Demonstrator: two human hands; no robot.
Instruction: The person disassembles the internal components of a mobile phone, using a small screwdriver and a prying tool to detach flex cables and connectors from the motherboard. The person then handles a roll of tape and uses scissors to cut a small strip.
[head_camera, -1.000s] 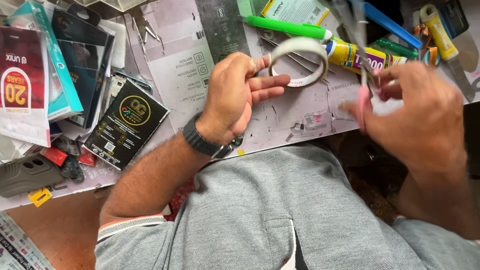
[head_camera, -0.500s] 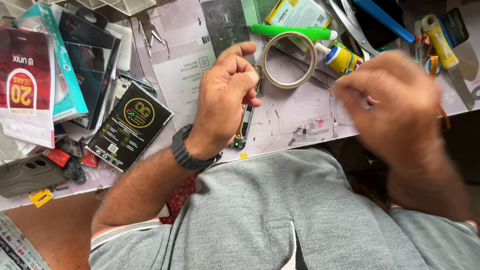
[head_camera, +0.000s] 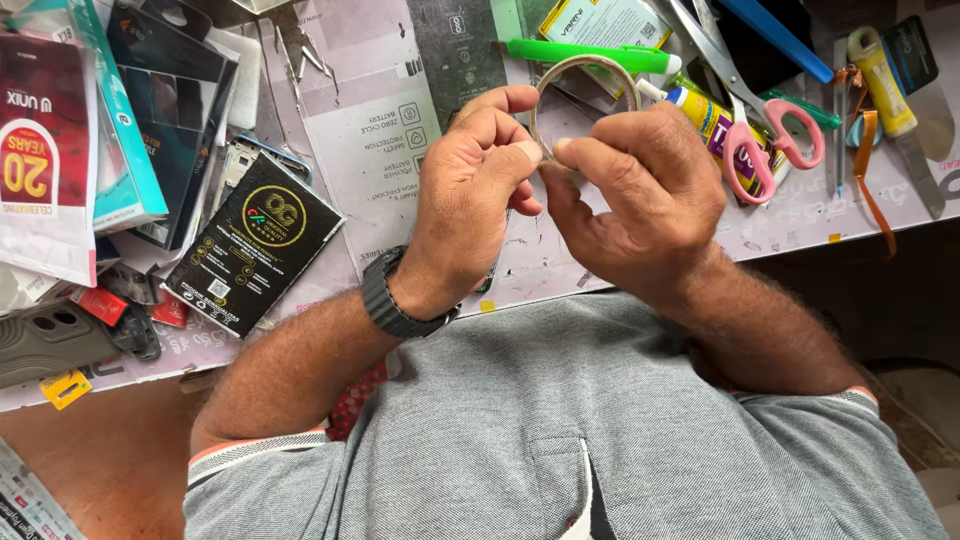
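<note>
Both hands raised above the cluttered table (head_camera: 380, 130), pinching a thin tape roll (head_camera: 585, 75): left hand (head_camera: 475, 195) closed on its rim, right hand (head_camera: 640, 190) closed beside it. Better to find the loose end with a fingernail, peel slowly, keep the roll steady.

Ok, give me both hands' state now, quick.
Left hand: closed, pinching the tape roll.
Right hand: closed, pinching the same roll's rim.

Your left hand (head_camera: 470, 190) and right hand (head_camera: 630, 200) pinch the tape roll (head_camera: 580, 90) together above the surface (head_camera: 380, 120), pink-handled scissors (head_camera: 770, 140) lying just beside them.
</note>
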